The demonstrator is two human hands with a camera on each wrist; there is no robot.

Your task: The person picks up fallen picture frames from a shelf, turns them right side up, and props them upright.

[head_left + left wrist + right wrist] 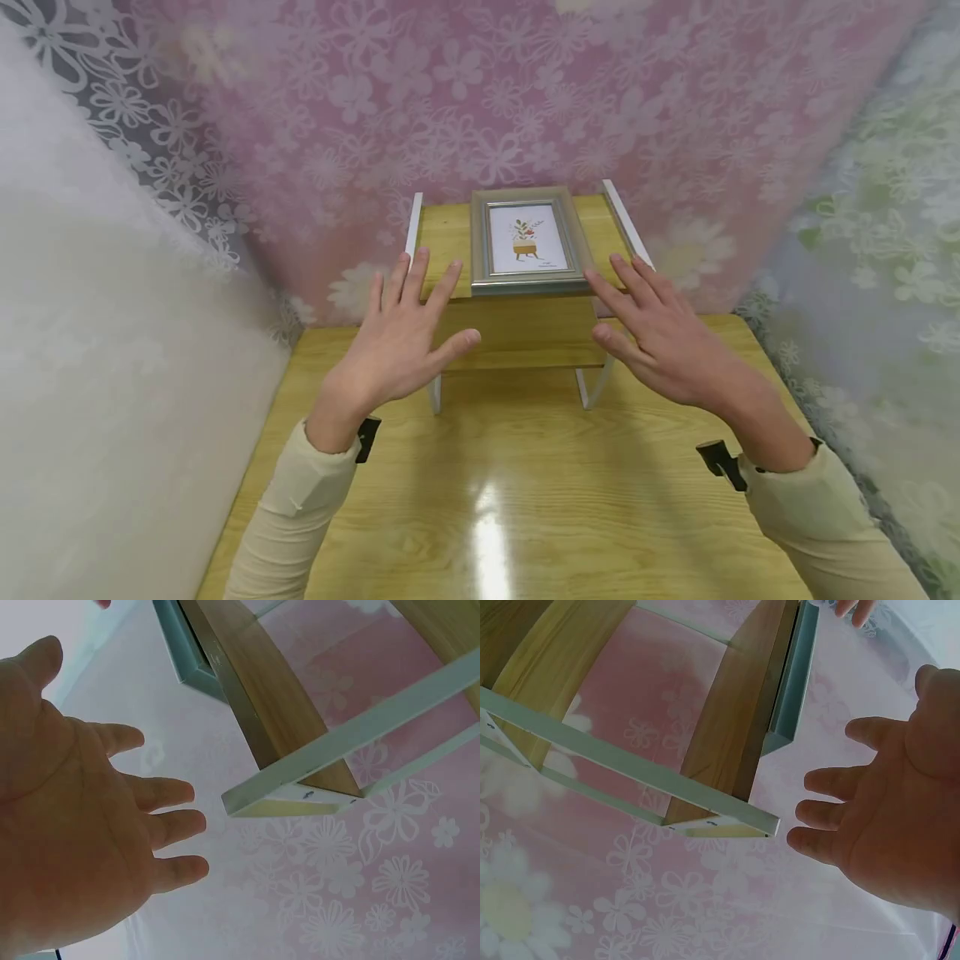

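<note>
A silver picture frame lies flat on the top board of a small wooden shelf with white metal sides. Its print shows a plant in an orange pot on legs. My left hand, palm down with fingers spread, is in front of the shelf's left end. On the other side my right hand is spread the same way near the frame's front right corner. Both wrist views show the palms facing the camera, a gap between the fingertips and the shelf's edge. Neither hand holds anything.
The shelf stands on a wood-grain table against a pink flowered backdrop. A pale panel rises at the left, a flowered one at the right. The shelf's lower board sits under the top one.
</note>
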